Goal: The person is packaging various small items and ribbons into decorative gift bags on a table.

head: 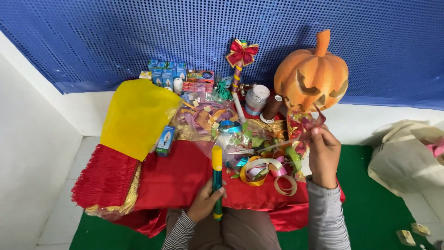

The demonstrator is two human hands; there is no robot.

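I see my left hand [203,203] wrapped around a green-and-yellow glue stick [217,183], upright over the red cloth [175,180]. My right hand [323,155] pinches a red ribbon piece [311,124] just below the orange pumpkin [311,74]. Ribbon loops [266,169] lie between both hands.

red cloth [185,178]: satin-like fabric, soft sheen, creased
fringe [104,178]: red yarn-like threads, matt, rough
yellow sheet [136,115]: thin, smooth, slightly translucent, paper or film
pumpkin [311,76]: orange, matt, faintly grainy, looks moulded
ribbon coils [263,169]: glossy, metallic gold and pink
bow [242,52]: red glittery fabric, gold edging
marker [217,183]: smooth plastic, yellow cap, in left hand [203,201]
red ribbon piece [311,124]: shiny foil look, pinched by right hand [323,155]
wall panel [138,32]: blue, perforated, matt
floor mat [365,185]: green, felt-like
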